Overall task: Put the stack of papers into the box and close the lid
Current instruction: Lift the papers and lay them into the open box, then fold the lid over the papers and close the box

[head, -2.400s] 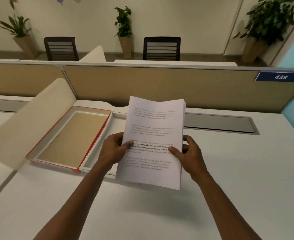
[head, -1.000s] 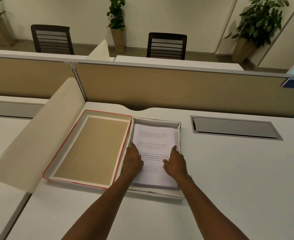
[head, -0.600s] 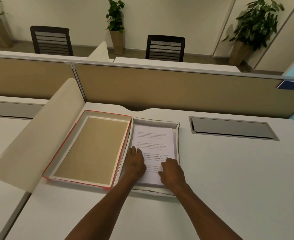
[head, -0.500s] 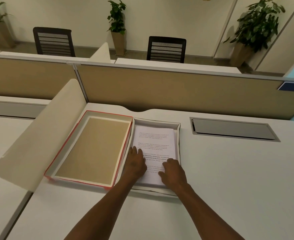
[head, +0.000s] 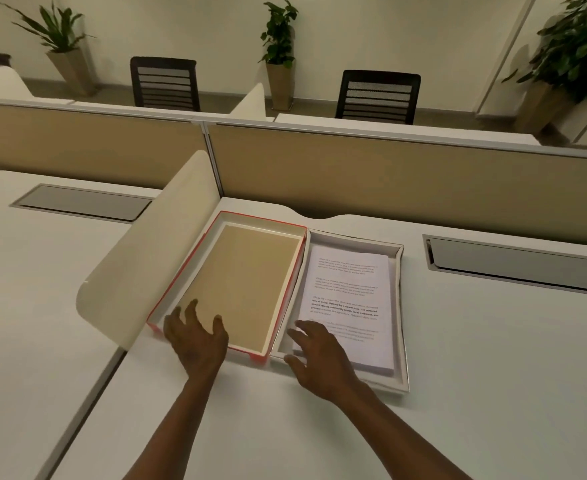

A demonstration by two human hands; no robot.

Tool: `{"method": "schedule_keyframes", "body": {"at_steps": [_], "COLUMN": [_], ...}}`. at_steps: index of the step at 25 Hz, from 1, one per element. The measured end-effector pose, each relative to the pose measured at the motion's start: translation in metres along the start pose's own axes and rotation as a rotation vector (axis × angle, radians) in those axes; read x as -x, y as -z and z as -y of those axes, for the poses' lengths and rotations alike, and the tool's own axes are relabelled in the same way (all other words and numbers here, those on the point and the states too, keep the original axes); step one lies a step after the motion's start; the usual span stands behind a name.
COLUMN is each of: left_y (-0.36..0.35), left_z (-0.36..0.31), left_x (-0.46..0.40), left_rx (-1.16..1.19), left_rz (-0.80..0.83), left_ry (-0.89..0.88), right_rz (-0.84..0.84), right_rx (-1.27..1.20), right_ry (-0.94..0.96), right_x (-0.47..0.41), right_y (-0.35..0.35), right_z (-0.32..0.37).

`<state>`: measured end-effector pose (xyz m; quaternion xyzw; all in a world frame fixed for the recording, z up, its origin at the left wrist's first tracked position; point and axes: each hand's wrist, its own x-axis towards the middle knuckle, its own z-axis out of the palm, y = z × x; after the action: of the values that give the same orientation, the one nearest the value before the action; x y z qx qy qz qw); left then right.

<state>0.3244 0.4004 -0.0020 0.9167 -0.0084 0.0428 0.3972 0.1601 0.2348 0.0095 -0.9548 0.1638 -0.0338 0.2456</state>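
Note:
The stack of printed papers [head: 351, 299] lies flat inside the shallow white box [head: 401, 313] on the desk. The red-edged lid [head: 247, 275] lies open to its left, tan inside facing up, joined along the box's left wall. My left hand [head: 197, 336] hovers with fingers spread over the lid's near left corner, holding nothing. Over the box's near left corner, my right hand [head: 314, 356] is also spread, its fingertips at the paper's lower left edge.
A curved cream divider [head: 146, 258] stands just left of the lid. A tan partition [head: 371, 181] runs behind the box. Grey cable hatches [head: 517, 268] are set in the desk [head: 493, 393] at right and far left. Chairs and potted plants stand beyond.
Both hands held the papers up, laid them into the box and pressed them flat. Now my left hand has left the papers and moved over the lid; my right hand has slid toward the box's left.

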Motion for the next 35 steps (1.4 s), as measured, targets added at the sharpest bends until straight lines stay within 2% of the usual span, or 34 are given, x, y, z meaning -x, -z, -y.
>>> {"method": "schedule_keyframes", "body": {"at_steps": [4, 8, 12, 17, 20, 23, 29, 35], "left_y": [0.006, 0.008, 0.012, 0.025, 0.039, 0.052, 0.054, 0.034], "left_z": [0.018, 0.021, 0.021, 0.026, 0.018, -0.001, -0.047, -0.082], "left_x": [-0.018, -0.038, -0.054, -0.068, -0.07, -0.059, -0.005, 0.061], "left_rx": [0.072, 0.226, 0.278, 0.623, 0.965, 1.075, 0.852, 0.671], "left_rz": [0.009, 0.069, 0.028, 0.013, 0.107, 0.229, 0.16, 0.24], "left_ry": [0.296, 0.549, 0.668, 0.745, 0.654, 0.418, -0.053, -0.359], "right_rz": [0.083, 0.135, 0.144, 0.168, 0.159, 0.025, -0.275, -0.21], "right_rx": [0.142, 0.211, 0.209, 0.204, 0.083, -0.141, -0.517, -1.026], "right_ry": [0.109, 0.115, 0.107, 0.088, 0.048, -0.022, -0.174, -0.348], "right_x": [-0.008, -0.008, -0.006, -0.008, -0.008, -0.008, -0.026, -0.043], "right_y": [-0.013, -0.02, -0.025, -0.029, -0.025, -0.01, 0.061, 0.124], "right_z": [0.022, 0.025, 0.024, 0.021, 0.019, 0.019, 0.02, 0.04]}}
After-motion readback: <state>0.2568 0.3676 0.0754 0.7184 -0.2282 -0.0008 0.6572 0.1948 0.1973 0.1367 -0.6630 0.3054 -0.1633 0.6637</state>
